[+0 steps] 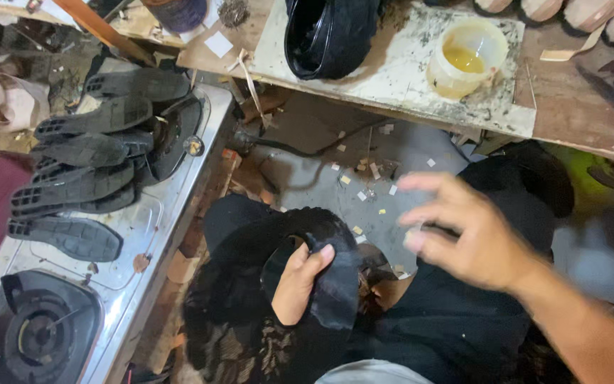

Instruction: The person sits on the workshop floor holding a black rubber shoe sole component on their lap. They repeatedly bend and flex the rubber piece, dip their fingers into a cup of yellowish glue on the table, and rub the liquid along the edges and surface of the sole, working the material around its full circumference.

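Though its far edge is lost in dark lap folds, black shoe upper [335, 284] in clenched left hand [298, 281]; blurred right hand [474, 238] open, empty.

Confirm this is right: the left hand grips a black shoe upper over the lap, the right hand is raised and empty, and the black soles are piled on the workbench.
Wrong place. The head view shows the black soles piled on the gas stove, not the workbench. The left hand grips the black shoe upper; the right hand is raised and empty.

No packages, labels, signs or screens show here (only workshop clutter).
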The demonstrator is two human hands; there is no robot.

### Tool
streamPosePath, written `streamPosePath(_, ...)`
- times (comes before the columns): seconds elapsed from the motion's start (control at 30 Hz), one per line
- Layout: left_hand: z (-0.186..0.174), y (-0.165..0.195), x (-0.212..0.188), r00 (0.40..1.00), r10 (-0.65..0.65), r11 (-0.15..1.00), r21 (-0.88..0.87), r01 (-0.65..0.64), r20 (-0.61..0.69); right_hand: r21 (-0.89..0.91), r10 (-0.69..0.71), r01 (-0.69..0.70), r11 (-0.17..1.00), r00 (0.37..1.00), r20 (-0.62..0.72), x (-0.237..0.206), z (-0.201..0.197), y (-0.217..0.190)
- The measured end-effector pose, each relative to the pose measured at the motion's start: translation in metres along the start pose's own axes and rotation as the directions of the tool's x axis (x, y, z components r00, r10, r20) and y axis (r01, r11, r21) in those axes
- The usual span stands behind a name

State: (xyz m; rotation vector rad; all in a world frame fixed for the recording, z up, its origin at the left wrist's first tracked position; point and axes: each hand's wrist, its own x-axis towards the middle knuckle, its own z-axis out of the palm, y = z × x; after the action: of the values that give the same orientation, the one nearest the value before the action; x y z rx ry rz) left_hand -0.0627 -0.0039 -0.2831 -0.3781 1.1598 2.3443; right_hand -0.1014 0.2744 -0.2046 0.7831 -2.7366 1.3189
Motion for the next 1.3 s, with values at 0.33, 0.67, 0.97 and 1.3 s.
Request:
streamPosePath(0.33,0.044,-0.006,-0.024,0.994,-0.104,0.975,-0.191,0.111,0.043,-0.236,-0.245,0.213,0.948,0.962,-0.118,-0.040,0.057,-0.019)
streamPosePath(0.67,0.028,-0.033,-0.014,0.996,-0.003,1.000,-0.018,0.004,0.086,-0.070,-0.234,0.226,0.972,0.961,-0.150,-0.048,0.049,-0.010)
streamPosePath(0.97,0.037,-0.024,-0.020,0.981,-0.100,0.964,-0.229,0.137,0.163,-0.346,-0.413,0.340,0.875,0.895,-0.165,-0.049,0.051,-0.009)
streamPosePath(1.3,-0.024,-0.034,-0.001,0.981,0.175,0.981,0.093,-0.167,-0.088,-0.322,-0.244,0.180,0.930,0.955,-0.171,-0.018,0.006,0.003)
